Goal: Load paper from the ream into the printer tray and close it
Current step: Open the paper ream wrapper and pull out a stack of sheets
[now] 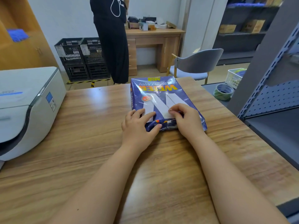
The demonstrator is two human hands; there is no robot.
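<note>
A ream of copy paper (159, 94) in a blue glossy wrapper lies flat on the wooden table (97, 151), its printed top upside down to me. My left hand (137, 125) rests on the near left corner of the ream, fingers spread over the top and thumb against the crumpled near end. My right hand (186, 118) sits on the near right part, fingertips curled and pinching the wrapper. A white and grey printer (27, 102) stands at the table's left edge, its tray not visible.
A grey metal shelf unit (271, 97) borders the table on the right. Beyond the table stand a grey chair (197, 63), black crates (82, 59), a wooden desk (153, 44) and a person in black (111, 38). A tape roll (224, 92) lies at right.
</note>
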